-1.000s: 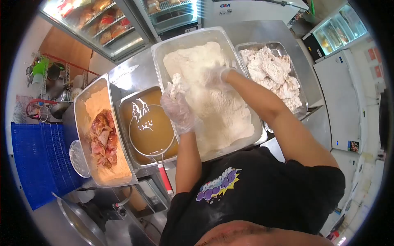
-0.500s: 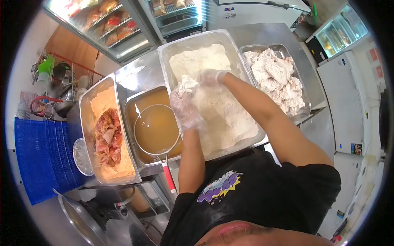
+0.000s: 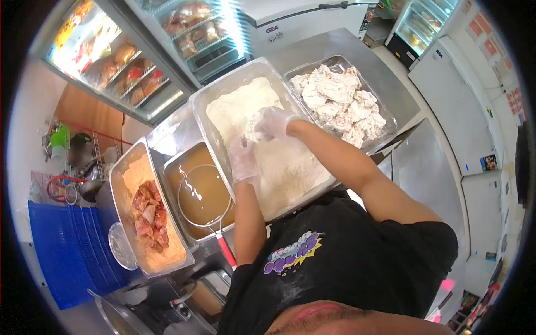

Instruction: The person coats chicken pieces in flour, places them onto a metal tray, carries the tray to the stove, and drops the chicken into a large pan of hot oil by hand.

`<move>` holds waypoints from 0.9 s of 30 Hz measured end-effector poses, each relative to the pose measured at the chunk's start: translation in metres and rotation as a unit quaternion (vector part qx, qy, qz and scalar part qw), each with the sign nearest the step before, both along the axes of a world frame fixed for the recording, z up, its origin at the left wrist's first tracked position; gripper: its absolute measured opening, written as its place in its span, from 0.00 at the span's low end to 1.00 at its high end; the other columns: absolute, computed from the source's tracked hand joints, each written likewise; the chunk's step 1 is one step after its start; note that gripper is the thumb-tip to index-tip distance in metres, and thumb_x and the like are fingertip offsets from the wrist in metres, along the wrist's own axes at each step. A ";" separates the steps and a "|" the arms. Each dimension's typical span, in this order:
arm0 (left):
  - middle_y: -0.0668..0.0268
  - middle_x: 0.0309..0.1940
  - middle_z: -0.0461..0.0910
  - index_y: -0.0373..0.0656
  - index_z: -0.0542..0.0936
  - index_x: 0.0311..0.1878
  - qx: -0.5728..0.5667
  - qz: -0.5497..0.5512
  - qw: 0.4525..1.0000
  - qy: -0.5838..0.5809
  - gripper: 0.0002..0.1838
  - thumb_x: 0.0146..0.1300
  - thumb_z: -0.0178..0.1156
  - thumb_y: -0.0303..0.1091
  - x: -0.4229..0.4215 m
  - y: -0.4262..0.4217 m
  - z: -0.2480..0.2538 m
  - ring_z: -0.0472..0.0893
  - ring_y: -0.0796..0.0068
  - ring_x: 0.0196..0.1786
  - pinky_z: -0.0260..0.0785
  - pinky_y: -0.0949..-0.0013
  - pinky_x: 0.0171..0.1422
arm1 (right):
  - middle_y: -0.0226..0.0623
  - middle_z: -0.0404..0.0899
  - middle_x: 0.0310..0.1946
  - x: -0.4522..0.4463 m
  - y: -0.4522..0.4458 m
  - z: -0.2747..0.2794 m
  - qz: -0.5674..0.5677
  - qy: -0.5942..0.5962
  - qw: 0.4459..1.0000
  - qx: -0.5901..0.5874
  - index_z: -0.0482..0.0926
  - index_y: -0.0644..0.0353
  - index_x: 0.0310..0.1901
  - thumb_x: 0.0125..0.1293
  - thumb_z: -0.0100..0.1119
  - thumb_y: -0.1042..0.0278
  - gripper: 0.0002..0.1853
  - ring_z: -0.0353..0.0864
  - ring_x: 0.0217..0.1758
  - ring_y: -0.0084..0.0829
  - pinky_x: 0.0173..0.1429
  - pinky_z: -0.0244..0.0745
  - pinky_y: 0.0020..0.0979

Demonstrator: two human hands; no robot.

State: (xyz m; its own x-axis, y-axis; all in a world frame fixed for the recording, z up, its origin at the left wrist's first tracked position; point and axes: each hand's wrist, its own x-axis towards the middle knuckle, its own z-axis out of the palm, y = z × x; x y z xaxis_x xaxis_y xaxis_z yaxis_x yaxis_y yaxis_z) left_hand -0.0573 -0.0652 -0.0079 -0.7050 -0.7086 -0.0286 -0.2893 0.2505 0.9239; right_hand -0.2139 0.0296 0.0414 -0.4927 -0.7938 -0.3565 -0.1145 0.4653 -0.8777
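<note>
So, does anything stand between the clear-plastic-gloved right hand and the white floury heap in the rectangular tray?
Yes: the big rectangular flour tub's right wall separates the right hand from the heap, whose top is uncovered.

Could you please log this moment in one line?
left hand: holding floured piece | right hand: close beside it | below both: flour | coated pieces: heaped at right

The clear-plastic-gloved left hand (image 3: 244, 159) points forward, nearly in line with its bare left forearm (image 3: 249, 223). The clear-plastic-gloved right hand (image 3: 272, 123) comes in diagonally on a bare right forearm (image 3: 332, 153), the elbow (image 3: 375, 192) slightly bent. Both hands are close together, white-dusted at the fingers, whose exact curl is unclear.
</note>
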 end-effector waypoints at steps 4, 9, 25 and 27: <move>0.51 0.49 0.87 0.30 0.83 0.55 -0.114 0.031 0.992 -0.039 0.20 0.62 0.69 0.31 -0.002 -0.010 -0.041 0.85 0.65 0.51 0.75 0.64 0.59 | 0.59 0.86 0.45 -0.038 -0.013 0.021 0.101 0.325 0.939 0.052 0.82 0.66 0.48 0.59 0.65 0.66 0.17 0.87 0.52 0.53 0.56 0.80 0.45; 0.55 0.39 0.88 0.31 0.86 0.48 0.001 0.042 0.999 0.000 0.16 0.60 0.69 0.31 0.002 -0.007 -0.044 0.85 0.67 0.41 0.77 0.64 0.48 | 0.56 0.87 0.45 -0.066 -0.001 -0.024 0.089 0.411 0.893 0.162 0.86 0.62 0.40 0.63 0.69 0.58 0.14 0.88 0.51 0.50 0.54 0.81 0.47; 0.66 0.33 0.85 0.37 0.84 0.34 0.134 0.058 0.986 0.081 0.04 0.65 0.65 0.26 0.011 -0.006 -0.020 0.79 0.78 0.31 0.72 0.71 0.41 | 0.51 0.87 0.44 -0.068 0.125 0.167 -0.090 0.188 0.976 0.067 0.88 0.64 0.41 0.61 0.68 0.69 0.09 0.89 0.48 0.44 0.51 0.84 0.36; 0.65 0.34 0.86 0.38 0.84 0.33 0.104 0.066 0.991 0.053 0.05 0.65 0.65 0.28 0.012 -0.005 -0.007 0.79 0.78 0.31 0.71 0.71 0.40 | 0.36 0.86 0.34 -0.102 0.167 0.135 -0.088 0.207 0.974 0.035 0.85 0.64 0.47 0.66 0.62 0.62 0.15 0.86 0.39 0.29 0.44 0.82 0.36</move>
State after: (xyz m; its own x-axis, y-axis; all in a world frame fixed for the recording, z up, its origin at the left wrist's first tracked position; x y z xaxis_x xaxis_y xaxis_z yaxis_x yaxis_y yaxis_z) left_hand -0.0457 -0.0697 -0.0145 -0.6136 -0.7814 -0.1139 -0.2050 0.0184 0.9786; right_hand -0.3156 0.1967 0.1764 -0.7315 -0.6656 -0.1480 -0.3656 0.5661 -0.7388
